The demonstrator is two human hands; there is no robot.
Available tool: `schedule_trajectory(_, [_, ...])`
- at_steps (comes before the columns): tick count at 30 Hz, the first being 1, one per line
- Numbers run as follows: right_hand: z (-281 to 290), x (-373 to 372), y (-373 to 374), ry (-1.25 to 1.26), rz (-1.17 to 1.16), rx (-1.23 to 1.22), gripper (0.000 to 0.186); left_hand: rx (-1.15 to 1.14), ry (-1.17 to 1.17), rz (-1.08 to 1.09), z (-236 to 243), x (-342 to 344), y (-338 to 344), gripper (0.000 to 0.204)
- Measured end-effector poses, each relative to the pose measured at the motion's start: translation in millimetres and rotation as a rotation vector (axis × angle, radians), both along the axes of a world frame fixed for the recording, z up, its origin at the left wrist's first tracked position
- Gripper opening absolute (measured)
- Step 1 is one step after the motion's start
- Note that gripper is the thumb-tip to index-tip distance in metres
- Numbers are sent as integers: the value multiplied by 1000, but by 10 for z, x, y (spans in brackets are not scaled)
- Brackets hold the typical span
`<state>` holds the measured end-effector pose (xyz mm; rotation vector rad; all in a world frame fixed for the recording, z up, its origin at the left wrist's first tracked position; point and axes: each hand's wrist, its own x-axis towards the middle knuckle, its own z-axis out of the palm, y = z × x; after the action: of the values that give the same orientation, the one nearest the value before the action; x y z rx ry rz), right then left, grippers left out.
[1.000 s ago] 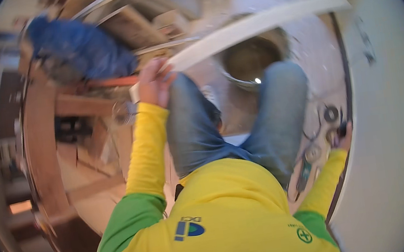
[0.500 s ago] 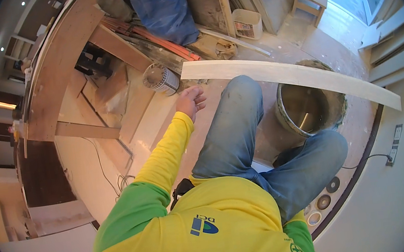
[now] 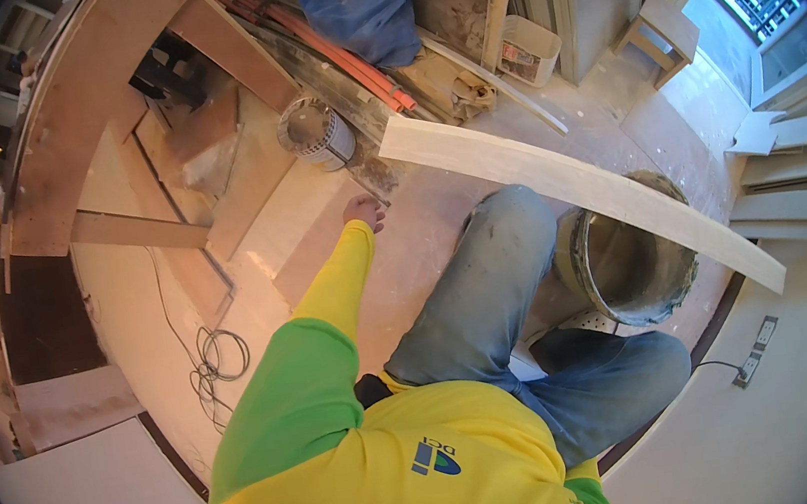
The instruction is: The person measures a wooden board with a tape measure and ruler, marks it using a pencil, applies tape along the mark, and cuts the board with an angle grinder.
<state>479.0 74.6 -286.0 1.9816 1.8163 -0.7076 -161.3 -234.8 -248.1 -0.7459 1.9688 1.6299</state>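
Observation:
My left hand (image 3: 365, 212) reaches forward in a yellow sleeve, fingers curled, beside a thin dark item (image 3: 379, 199); whether it grips that is unclear. A long pale wooden strip (image 3: 577, 185) spans diagonally above my left knee, across the top of a large grimy bucket (image 3: 628, 275), clear of my hand. A smaller paint can (image 3: 314, 134) stands just beyond my hand. My right hand is hidden; only part of that green and yellow sleeve shows at the lower right, behind my leg.
Blue sacking (image 3: 354, 11), orange pipes (image 3: 383, 88), a white container (image 3: 528, 47) and a small stool (image 3: 660, 39) are at the back. A wooden frame (image 3: 65, 122) and coiled cable (image 3: 220, 360) lie left. A socket strip (image 3: 754, 350) is on the right, beside stacked boards (image 3: 791, 204).
My left hand has let go of the strip and reached down with fingers curled. My right hand has left view behind my leg. The view has swung round toward the doorway.

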Motion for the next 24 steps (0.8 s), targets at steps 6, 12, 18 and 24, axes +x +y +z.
schedule_trajectory(6, [140, -526, -67, -3, 68, -33, 47, -141, 13, -25, -967, -880, -204, 28])
schedule_trajectory(12, [137, -764, -94, -90, 16, -28, 47, -454, 88, -278, -1123, -1466, 517, 60])
schedule_trajectory(18, [-97, -1058, -155, -106, 16, -92, 47, -779, 124, -226, -1544, -2044, 413, 71])
schedule_trajectory(24, [-284, -1372, -209, -35, 68, -148, 47, -654, 191, -232, -1529, -2531, -348, 47])
